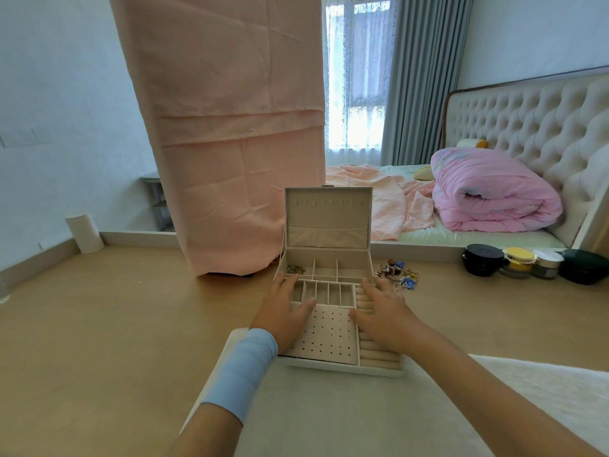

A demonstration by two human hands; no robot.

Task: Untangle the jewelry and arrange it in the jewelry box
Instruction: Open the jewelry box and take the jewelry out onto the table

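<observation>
Tan wood surface point(115, 324); velvety jewelry box point(328, 219), lid up; left hand point(283, 311), right hand point(385, 311) fingers flat, spread on perforated tray point(326, 338).

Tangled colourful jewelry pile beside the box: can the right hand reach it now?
Probably yes: the right hand lies open on the cream jewelry box; the tangled jewelry pile sits just beyond it, nothing between.

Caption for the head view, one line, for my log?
Left hand and right hand rest on the jewelry box tray; tangled jewelry beside it.
</observation>
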